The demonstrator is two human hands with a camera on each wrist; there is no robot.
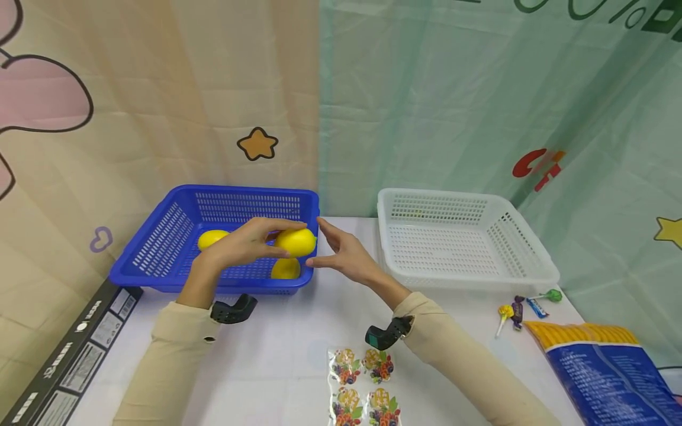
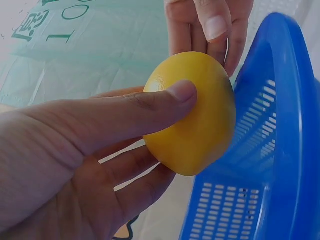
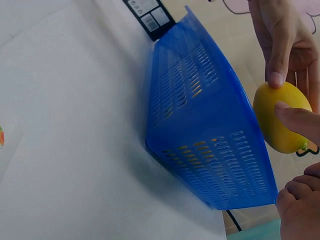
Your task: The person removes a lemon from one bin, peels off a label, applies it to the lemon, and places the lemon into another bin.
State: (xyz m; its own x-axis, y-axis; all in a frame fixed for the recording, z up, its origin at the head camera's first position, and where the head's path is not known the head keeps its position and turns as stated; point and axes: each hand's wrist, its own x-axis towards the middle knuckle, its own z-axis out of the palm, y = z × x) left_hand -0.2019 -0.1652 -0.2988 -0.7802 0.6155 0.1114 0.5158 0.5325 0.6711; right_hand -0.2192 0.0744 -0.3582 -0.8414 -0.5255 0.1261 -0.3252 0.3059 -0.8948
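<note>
My left hand [image 1: 247,241] holds a yellow lemon [image 1: 296,243] above the right end of the blue basket [image 1: 213,284]. In the left wrist view its thumb lies across the lemon [image 2: 205,120], with fingers behind and below. My right hand [image 1: 348,254] is just to the right, thumb and fingers spread apart, facing the lemon's tip. The right wrist view has the right thumb overlapping the lemon [image 3: 280,122]. Inside the basket lie one lemon [image 1: 213,238] at the left and another lemon [image 1: 286,270] under the held one.
A white basket [image 1: 469,281] stands at the back right. Several wrapped sweets and lollipops [image 1: 518,313] lie before it, near a blue and yellow packet [image 1: 602,373]. Fruit stickers [image 1: 364,387] lie at the front. A long black box [image 1: 69,355] lines the left edge.
</note>
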